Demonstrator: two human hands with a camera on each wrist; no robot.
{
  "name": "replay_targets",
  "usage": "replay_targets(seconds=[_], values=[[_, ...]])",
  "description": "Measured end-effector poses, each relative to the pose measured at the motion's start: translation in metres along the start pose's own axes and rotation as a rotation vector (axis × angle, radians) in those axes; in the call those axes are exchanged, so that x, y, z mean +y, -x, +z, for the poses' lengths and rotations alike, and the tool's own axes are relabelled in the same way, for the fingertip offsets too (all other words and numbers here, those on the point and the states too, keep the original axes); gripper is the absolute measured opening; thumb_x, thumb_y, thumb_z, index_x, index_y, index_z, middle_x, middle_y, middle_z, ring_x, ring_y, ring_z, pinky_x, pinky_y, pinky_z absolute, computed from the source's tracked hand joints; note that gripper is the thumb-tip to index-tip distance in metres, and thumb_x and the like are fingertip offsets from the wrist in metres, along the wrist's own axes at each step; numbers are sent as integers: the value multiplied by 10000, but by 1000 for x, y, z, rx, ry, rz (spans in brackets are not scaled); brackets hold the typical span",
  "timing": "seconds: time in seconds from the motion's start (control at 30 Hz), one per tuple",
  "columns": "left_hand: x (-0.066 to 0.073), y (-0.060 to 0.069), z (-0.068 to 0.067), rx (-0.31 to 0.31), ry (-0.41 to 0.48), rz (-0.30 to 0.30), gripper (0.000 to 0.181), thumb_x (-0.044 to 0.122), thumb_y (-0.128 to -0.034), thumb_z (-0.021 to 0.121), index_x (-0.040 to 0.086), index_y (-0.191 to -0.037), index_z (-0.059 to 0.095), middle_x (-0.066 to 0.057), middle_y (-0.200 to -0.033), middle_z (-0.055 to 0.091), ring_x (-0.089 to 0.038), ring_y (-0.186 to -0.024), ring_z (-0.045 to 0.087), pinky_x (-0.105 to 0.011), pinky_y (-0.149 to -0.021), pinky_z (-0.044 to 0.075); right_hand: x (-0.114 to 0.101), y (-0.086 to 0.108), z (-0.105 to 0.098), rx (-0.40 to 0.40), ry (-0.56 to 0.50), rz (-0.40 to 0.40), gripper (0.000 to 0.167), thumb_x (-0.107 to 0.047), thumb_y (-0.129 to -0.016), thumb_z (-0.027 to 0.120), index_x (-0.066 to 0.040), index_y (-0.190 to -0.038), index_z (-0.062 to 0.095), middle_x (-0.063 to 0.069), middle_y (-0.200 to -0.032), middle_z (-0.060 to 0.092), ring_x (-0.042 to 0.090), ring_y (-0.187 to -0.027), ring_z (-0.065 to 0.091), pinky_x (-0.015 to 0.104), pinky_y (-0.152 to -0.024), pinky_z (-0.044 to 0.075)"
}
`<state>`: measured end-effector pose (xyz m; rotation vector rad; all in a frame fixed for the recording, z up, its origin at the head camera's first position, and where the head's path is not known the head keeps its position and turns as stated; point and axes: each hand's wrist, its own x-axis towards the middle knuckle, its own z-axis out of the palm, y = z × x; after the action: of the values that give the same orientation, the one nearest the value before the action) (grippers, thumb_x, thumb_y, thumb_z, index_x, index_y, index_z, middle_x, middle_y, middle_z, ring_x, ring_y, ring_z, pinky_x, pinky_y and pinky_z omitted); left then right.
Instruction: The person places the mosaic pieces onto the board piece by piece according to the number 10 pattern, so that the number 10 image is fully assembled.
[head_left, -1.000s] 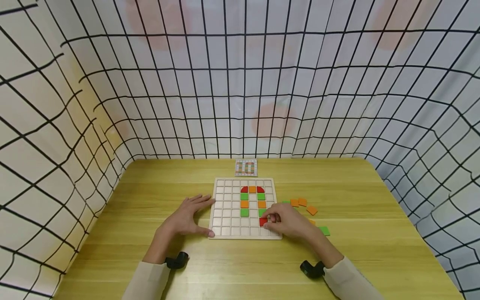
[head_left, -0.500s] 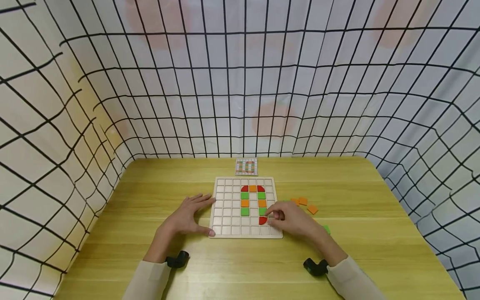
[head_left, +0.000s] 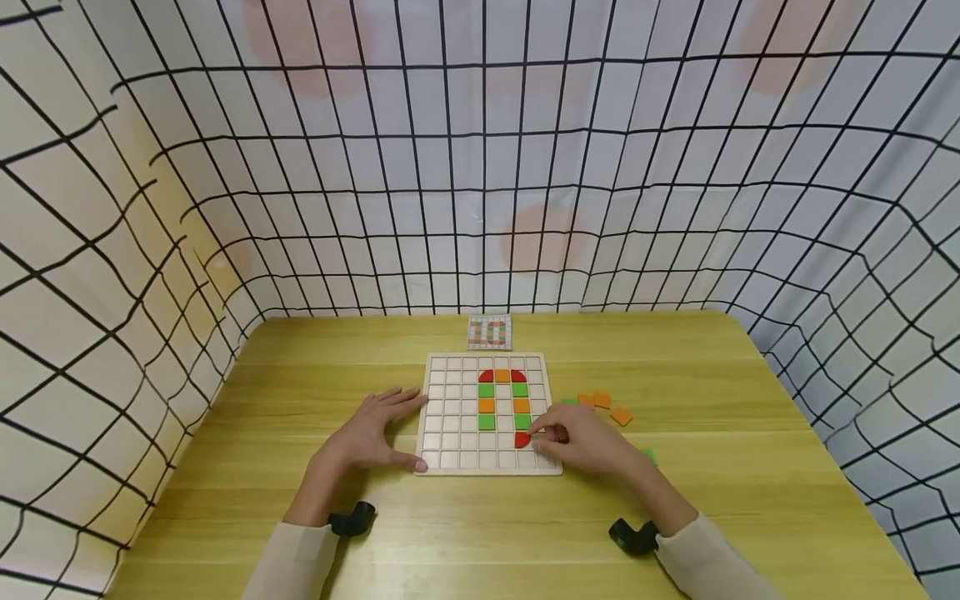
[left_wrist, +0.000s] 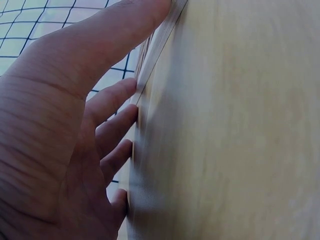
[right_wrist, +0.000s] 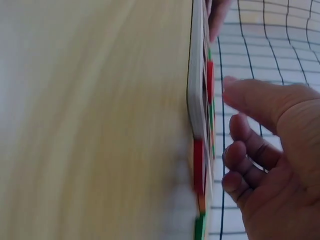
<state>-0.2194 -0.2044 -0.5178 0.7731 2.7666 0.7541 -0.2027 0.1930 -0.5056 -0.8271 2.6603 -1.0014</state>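
A pale wooden grid board (head_left: 450,437) lies on the table, with red, orange and green tiles forming an arch. At the lower end of the arch's right column sits a red quarter-round tile (head_left: 522,439). My right hand (head_left: 581,437) is over the board's right side, its index fingertip at that tile's edge and the thumb just beside it. In the right wrist view the thumb (right_wrist: 250,95) stands slightly apart from a red tile (right_wrist: 210,82). My left hand (head_left: 371,433) is spread, its thumb and fingertips touching the board's left edge.
Loose orange tiles (head_left: 621,416) and green tiles (head_left: 649,456) lie right of the board, partly hidden by my right hand. A small pattern card (head_left: 489,332) lies behind the board. Another red tile (right_wrist: 198,165) shows past the board's corner. A grid-patterned curtain (head_left: 480,167) surrounds the table.
My right hand has drawn back slightly to the right from the red tile, uncovering its rounded side. The tile stays in its cell. My left hand has kept its place.
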Motion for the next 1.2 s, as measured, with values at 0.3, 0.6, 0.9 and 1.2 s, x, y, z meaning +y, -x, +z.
replay_targets(seconds=[0.3,0.6,0.9,1.2], values=[[-1,0,1,7,-2,5,1086,693,-673,856,228,-1570,458,-52,-1673,363,-396,-1565,256,-728,-1232,119,-12,-15,13,-13,-10,-3,144,-239,-962,743,-185,-1086,794,-112,-748,575,70,-692,504,210,-628,443],[0,0,1,3,-6,-1,1090,692,-674,856,225,-1573,453,-52,-1675,359,-394,-1567,253,-725,-1234,118,-9,-14,11,-16,-32,-24,123,-184,-962,736,-161,-1063,801,-76,-752,552,67,-671,481,199,-602,426],[0,-2,0,7,0,15,1087,682,-676,861,213,-1570,457,-71,-1669,369,-411,-1563,254,-732,-1229,123,14,6,-19,105,-18,129,198,-247,-947,767,-166,-1127,758,-70,-813,562,100,-719,502,216,-631,441],[-1,-1,1,24,0,31,1078,670,-671,870,203,-1559,476,-82,-1658,386,-420,-1553,273,-736,-1222,143,42,28,-42,202,9,169,316,-278,-919,799,-91,-1168,747,-58,-793,584,98,-674,491,226,-617,451]])
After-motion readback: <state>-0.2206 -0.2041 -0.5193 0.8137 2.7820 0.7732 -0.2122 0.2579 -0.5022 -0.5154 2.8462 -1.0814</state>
